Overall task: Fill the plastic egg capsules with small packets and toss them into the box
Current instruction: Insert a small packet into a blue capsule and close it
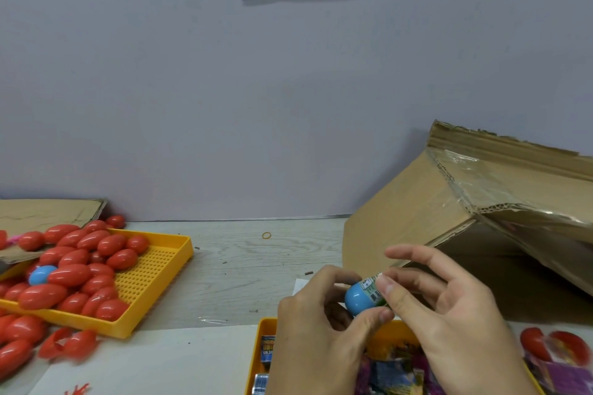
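Note:
My left hand [316, 327] grips a blue egg capsule half [356, 297] above the near tray. A small printed packet [372, 289] sticks out of its open end. My right hand [449, 308] pinches that packet with thumb and forefinger, other fingers spread. The cardboard box [433, 212] lies tilted at the right, its dark opening facing my hands. A yellow tray [160, 266] on the left holds several red egg capsules [69, 276] and one blue egg capsule [41, 275]. A second yellow tray [260, 349] under my hands holds several small packets [391, 375].
Loose red egg capsules [19, 333] lie on the table left of the tray, and open red halves [69, 345] sit near them. More red halves [552, 345] lie at the far right. A rubber band [266, 235] rests near the wall. Flat cardboard [48, 212] lies at the back left.

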A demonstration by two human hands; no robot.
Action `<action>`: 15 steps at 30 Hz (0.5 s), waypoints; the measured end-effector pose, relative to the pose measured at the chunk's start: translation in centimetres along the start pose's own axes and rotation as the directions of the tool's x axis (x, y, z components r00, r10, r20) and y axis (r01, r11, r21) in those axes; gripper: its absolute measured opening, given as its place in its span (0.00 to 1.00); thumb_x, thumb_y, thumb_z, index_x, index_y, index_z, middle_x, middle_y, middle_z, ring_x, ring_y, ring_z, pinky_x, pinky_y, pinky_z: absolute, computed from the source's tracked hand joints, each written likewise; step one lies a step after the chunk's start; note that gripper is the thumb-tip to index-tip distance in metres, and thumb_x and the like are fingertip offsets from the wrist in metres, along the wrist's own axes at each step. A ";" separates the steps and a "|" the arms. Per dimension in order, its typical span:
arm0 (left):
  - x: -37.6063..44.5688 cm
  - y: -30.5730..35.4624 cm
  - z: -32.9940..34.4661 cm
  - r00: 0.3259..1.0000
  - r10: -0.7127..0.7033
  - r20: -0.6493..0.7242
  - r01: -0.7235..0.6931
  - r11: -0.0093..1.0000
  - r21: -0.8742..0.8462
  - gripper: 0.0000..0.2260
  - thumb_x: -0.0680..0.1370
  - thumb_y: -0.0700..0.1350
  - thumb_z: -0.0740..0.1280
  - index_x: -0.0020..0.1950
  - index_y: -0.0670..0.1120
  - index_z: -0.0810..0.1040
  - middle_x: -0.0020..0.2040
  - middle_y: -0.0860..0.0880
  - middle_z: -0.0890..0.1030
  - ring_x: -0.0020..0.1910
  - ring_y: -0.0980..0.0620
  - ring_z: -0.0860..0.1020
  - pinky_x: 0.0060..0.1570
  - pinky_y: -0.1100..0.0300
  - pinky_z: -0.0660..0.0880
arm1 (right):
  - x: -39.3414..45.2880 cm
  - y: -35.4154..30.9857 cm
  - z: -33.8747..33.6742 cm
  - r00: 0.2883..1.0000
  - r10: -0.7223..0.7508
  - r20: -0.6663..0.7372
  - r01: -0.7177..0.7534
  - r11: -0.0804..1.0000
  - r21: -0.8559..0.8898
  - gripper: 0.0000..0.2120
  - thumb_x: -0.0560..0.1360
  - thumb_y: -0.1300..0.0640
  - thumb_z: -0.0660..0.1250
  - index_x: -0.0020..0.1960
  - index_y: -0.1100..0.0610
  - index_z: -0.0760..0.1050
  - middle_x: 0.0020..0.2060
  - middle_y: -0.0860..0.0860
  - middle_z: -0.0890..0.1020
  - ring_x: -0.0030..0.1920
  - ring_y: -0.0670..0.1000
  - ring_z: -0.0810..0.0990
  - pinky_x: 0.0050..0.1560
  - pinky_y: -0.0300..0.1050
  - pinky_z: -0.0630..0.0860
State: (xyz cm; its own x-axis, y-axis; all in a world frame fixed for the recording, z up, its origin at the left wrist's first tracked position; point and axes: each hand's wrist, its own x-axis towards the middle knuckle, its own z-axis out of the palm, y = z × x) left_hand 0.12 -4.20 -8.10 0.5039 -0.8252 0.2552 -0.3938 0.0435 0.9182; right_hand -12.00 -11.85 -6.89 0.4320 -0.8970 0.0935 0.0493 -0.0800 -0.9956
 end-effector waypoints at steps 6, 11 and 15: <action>-0.1 0.1 0.2 0.999 0.051 0.005 -0.051 0.999 -0.008 0.12 0.70 0.48 0.78 0.47 0.61 0.78 0.36 0.55 0.84 0.32 0.55 0.79 0.36 0.64 0.78 | 0.0 0.3 0.1 0.998 -0.067 -0.004 0.067 0.998 -0.001 0.16 0.69 0.68 0.74 0.48 0.49 0.80 0.38 0.50 0.86 0.41 0.46 0.85 0.34 0.38 0.79; 0.1 0.2 0.2 0.995 0.017 -0.101 -0.024 0.997 -0.068 0.12 0.70 0.48 0.78 0.45 0.62 0.78 0.33 0.54 0.83 0.29 0.53 0.78 0.33 0.61 0.78 | -0.5 0.3 0.8 0.979 -0.205 0.001 0.203 0.967 -0.156 0.32 0.67 0.72 0.74 0.51 0.34 0.77 0.46 0.41 0.83 0.47 0.44 0.80 0.39 0.43 0.79; 0.2 0.1 0.1 0.991 -0.038 -0.126 0.020 0.990 -0.139 0.11 0.69 0.48 0.78 0.44 0.62 0.79 0.36 0.52 0.85 0.35 0.46 0.82 0.38 0.53 0.81 | -0.9 0.2 1.5 0.942 -0.317 0.111 0.334 0.848 -0.412 0.40 0.63 0.67 0.75 0.57 0.27 0.67 0.54 0.31 0.75 0.56 0.36 0.73 0.44 0.33 0.75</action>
State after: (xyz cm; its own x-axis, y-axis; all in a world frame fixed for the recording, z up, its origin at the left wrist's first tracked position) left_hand 0.15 -4.44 -7.99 0.6109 -0.7491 0.2563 -0.2730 0.1045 0.9563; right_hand -10.98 -10.41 -7.18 0.4912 -0.7712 0.4049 -0.1854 -0.5467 -0.8165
